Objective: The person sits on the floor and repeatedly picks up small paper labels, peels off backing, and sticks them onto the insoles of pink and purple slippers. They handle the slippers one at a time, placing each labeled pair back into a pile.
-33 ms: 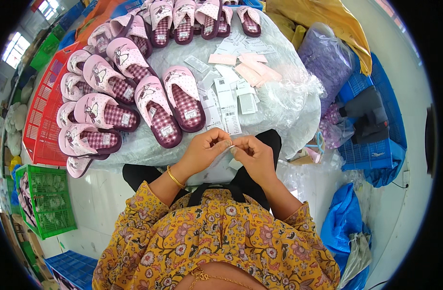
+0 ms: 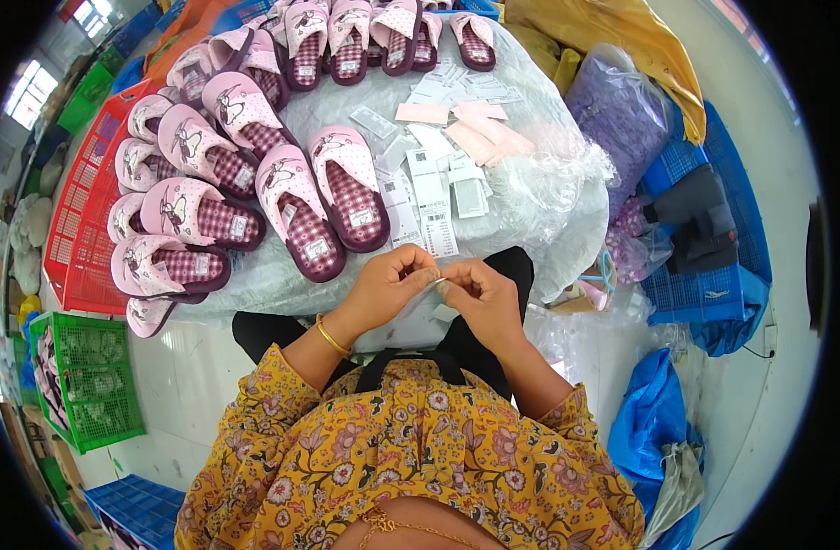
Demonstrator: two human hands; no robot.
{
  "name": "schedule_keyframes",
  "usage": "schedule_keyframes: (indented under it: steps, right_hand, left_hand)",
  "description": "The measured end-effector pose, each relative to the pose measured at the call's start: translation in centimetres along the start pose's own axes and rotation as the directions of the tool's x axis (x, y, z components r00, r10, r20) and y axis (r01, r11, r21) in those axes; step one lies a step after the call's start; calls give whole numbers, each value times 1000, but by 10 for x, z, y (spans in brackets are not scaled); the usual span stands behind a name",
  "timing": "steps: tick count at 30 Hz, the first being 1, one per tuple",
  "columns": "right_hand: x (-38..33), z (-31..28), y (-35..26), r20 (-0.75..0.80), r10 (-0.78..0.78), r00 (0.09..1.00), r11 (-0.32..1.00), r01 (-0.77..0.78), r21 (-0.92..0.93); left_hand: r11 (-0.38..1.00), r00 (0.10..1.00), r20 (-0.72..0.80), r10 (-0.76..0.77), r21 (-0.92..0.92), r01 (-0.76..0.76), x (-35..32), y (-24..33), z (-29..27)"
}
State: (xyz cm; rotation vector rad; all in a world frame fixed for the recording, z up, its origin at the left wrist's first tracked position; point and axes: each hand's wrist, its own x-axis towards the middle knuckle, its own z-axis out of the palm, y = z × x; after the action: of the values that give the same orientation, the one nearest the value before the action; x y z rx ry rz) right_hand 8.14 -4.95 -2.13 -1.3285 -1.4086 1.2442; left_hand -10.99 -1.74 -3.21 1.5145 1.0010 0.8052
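Nothing much has moved since the earlier picture: both hands are in the same spot, close together just over the near edge of the surface (image 2: 530, 211), which is covered with a clear plastic sheet. The left hand (image 2: 388, 289) and the right hand (image 2: 484, 295) pinch a small white tag (image 2: 437, 286) between their fingertips, and their tips touch. The tag is too small to show what is being done to it. Just past the hands lies a pair of pink slippers (image 2: 323, 206) with dark checked insides, and each slipper has a small white label on its sole bed. More pink slippers (image 2: 191, 215) like them lie in rows to the left and along the far side, and they look labelled too, so a good part of the work seems done. A loose pile of white and pink paper tags (image 2: 443, 156) waits in the middle of the surface, so I think plenty is left. A red crate (image 2: 81, 229) stands at the left.
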Motion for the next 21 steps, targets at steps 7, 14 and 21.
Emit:
schedule_keyframes:
  steps: [7,14,21]
  right_hand:
    - [5,-28,3,137,-318,938,856,347,-383]
    - [16,-18,7,57,-31,998,996,26,86]
    - [25,-28,23,56,-65,996,997,62,54]
  left_hand:
    - [988,1000,5,1,152,-2,4,6,-4]
    - [966,991,123,46,248,-75,29,31,-10]
    - [691,945,-208,254,722,-27,150,31,-124]
